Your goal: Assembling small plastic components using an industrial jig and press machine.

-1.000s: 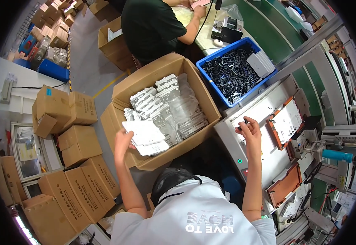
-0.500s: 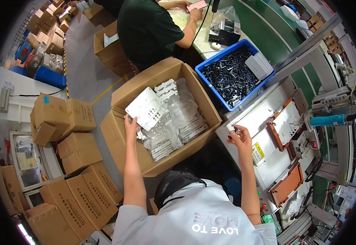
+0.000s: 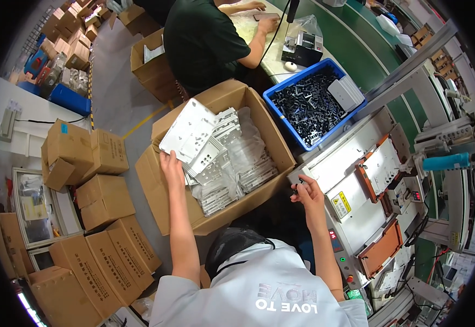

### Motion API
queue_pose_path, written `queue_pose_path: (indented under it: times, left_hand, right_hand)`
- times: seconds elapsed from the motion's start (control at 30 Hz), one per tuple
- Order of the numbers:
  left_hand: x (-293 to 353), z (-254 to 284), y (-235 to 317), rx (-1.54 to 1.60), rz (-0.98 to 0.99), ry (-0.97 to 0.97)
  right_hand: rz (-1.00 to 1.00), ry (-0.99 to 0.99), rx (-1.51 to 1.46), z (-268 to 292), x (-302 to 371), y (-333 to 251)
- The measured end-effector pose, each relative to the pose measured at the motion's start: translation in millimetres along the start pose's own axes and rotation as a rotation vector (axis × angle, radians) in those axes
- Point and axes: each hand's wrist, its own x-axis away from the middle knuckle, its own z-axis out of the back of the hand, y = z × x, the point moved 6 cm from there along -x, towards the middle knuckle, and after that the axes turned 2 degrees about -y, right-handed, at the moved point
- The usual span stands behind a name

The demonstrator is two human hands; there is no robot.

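Note:
My left hand (image 3: 172, 168) grips the lower left corner of a flat white plate (image 3: 190, 126) with small holes. The plate is tilted above a large open carton (image 3: 153, 199), over stacks of similar white plates (image 3: 256, 170). A clear plastic bag (image 3: 244, 136) lies among those stacks. My right hand (image 3: 309, 195) is raised beside the carton's right side, its fingertips pinched on small black parts (image 3: 300, 182); their exact shape is too small to tell.
A blue bin (image 3: 309, 147) full of small black parts stands beyond the carton. On the right is a machine bench (image 3: 324, 180) with orange-brown fixtures (image 3: 382, 248) and a turquoise-handled tool (image 3: 445, 162). A co-worker in dark clothes (image 3: 202, 46) sits ahead. Closed cartons (image 3: 106, 204) line the left.
The white plate has risen off the stack and tilted steeper in my left hand. My right hand has moved slightly left and down, still pinching the black parts.

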Motion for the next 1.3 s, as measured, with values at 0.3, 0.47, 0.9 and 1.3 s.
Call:
queue_pose_path:
  times: [0.3, 0.47, 0.9, 1.3]
  left_hand:
    - [107, -147, 102, 1.021, 0.109, -0.994]
    - [125, -188, 84, 1.138, 0.240, -1.127]
    - [126, -210, 91, 0.759, -0.166, -1.260]
    - [141, -229, 94, 0.822, -0.142, -1.300]
  right_hand:
    - [-0.033, -0.138, -0.284, -32, 19, -60]
    - [0.083, -0.234, -0.054, -81, 37, -69]
    - [0.072, -0.201, 0.290, -104, 40, -37]
    - [0.026, -0.271, 0.135, -104, 27, -30]
